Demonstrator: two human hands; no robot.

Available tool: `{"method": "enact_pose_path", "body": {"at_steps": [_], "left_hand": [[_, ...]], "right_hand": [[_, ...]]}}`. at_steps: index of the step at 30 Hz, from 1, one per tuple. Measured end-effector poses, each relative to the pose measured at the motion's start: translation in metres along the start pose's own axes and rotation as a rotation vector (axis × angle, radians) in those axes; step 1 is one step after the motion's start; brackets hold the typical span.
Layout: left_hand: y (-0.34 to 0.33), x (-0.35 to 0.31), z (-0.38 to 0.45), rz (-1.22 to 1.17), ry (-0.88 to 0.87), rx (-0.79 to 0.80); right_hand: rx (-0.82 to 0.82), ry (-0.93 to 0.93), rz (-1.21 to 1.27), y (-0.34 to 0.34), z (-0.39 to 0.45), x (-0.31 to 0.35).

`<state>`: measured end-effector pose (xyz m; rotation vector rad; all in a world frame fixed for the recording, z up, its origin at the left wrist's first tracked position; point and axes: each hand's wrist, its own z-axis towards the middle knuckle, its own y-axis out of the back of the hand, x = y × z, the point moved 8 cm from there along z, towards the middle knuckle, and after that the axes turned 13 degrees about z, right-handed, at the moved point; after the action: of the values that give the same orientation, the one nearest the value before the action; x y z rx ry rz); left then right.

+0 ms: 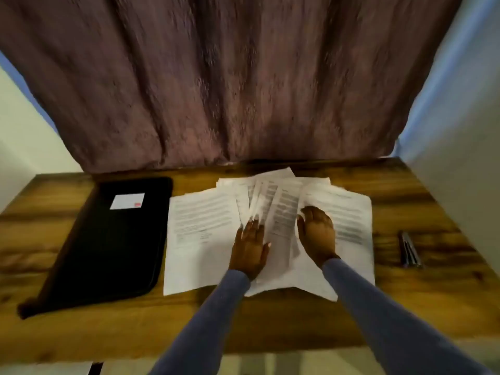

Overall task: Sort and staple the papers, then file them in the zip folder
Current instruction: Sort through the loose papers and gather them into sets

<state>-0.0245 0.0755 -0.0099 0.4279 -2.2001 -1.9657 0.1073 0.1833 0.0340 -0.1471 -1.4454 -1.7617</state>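
I see the papers (270,228) fanned mid-surface, right of the zip folder (108,244); my left hand (251,247) lies flat, released, on them; right hand (316,234), fingers bent, presses sheets; I'd separate gently, without creasing.

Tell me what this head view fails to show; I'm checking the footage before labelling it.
- Papers: printed text blurred, unreadable; hands hide parts of some sheets.
- Dark object at the table's right: too blurred to identify.
- Zip folder: label unreadable, zip state unclear.
- Right hand: fingertips curl out of sight.
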Motion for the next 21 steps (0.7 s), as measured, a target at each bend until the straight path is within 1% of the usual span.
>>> {"method": "enact_pose_path", "body": {"at_steps": [3, 4, 6, 7, 8, 9, 12, 15, 16, 21], "left_hand": [[-0.029, -0.008, -0.008, 0.056, -0.038, -0.055], [-0.037, -0.008, -0.012, 0.082, -0.02, -0.029], [-0.05, -0.012, -0.015, 0.093, -0.04, -0.043], [-0.052, -0.012, -0.015, 0.083, -0.047, -0.074], [-0.049, -0.012, -0.016, 0.079, -0.03, -0.061], [-0.053, -0.012, -0.015, 0.092, -0.035, -0.086], [-0.06, -0.012, -0.018, 0.083, -0.022, -0.074], [-0.063, -0.011, -0.014, 0.064, -0.009, -0.098], [-0.063, -0.011, -0.014, 0.059, -0.008, -0.075], [-0.063, -0.011, -0.013, 0.039, -0.026, -0.092]], "right_hand": [[0.096, 0.004, -0.01, -0.029, -0.022, -0.014], [0.146, -0.014, -0.029, -0.036, -0.03, -0.017], [0.198, -0.01, -0.029, -0.048, -0.039, -0.02], [0.203, -0.003, -0.014, -0.05, -0.041, -0.021], [0.202, -0.005, 0.002, -0.051, -0.042, -0.022], [0.203, 0.002, 0.007, -0.053, -0.044, -0.024], [0.186, 0.031, -0.001, -0.053, -0.05, -0.027], [0.178, 0.042, 0.02, -0.052, -0.049, -0.03], [0.175, 0.043, 0.03, -0.051, -0.048, -0.029], [0.202, 0.023, 0.054, -0.052, -0.05, -0.03]]}}
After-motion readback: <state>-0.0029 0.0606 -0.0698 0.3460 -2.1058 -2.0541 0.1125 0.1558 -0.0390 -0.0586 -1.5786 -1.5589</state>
